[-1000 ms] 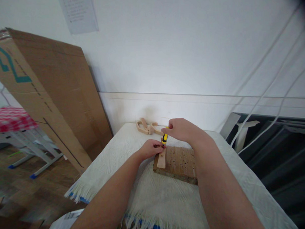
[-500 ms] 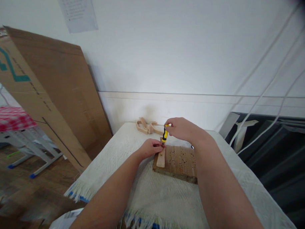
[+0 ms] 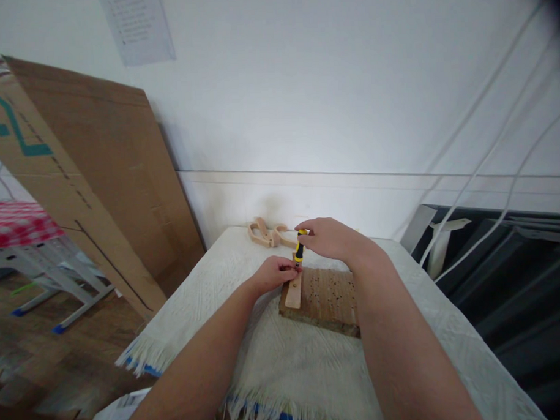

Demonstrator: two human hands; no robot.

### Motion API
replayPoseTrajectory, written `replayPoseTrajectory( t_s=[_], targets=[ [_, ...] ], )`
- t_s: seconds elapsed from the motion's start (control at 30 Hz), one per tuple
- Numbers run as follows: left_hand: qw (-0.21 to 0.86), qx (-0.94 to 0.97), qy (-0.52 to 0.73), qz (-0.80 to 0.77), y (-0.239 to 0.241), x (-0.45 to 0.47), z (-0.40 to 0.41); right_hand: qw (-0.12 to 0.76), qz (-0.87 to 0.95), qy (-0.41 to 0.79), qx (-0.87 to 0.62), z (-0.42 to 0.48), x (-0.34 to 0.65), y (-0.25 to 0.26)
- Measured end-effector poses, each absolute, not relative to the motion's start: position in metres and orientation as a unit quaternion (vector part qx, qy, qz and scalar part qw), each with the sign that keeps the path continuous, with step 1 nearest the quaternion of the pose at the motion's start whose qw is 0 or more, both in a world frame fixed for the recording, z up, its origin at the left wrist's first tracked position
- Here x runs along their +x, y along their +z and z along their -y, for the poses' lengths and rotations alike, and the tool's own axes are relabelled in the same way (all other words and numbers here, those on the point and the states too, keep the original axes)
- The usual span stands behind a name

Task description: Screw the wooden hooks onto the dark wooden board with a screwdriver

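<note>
A yellow-and-black screwdriver stands nearly upright, its lower end over a narrow pale wooden strip. My right hand is closed around the top of its handle. My left hand pinches at the screwdriver's lower end, just above the strip; whether a screw is between its fingers is too small to tell. Under the strip lies a thick brown wooden board dotted with small holes. My right forearm hides the board's right side.
Curved pale wooden pieces lie at the back of the cloth-covered table, by the white wall. A large cardboard box leans at left. Black sheeting and white cables are at right.
My right hand has shifted slightly left at the top, and the screwdriver stands more upright. My left hand stays at its lower end. The camera view has moved a little.
</note>
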State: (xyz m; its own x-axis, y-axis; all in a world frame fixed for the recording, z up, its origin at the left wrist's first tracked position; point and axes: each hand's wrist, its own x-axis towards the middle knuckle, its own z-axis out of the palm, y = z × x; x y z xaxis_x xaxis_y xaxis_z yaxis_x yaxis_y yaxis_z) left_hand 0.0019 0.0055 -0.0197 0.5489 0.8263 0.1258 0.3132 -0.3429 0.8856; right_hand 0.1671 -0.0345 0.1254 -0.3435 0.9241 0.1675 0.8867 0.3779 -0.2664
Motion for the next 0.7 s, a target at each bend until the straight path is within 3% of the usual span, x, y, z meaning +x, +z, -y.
replayPoseTrajectory(
  t_s=[0.23, 0.7],
  targets=[
    [0.448, 0.757, 0.301, -0.368, -0.0220, 0.0022, -0.0070, 0.119, 0.794, 0.013, -0.596, 0.0336, 0.1664, 0.1249],
    [0.446, 0.756, 0.300, -0.373, -0.0174, 0.0021, -0.0032, 0.132, 0.805, 0.023, -0.578, 0.0327, 0.1659, 0.1227]
  ],
)
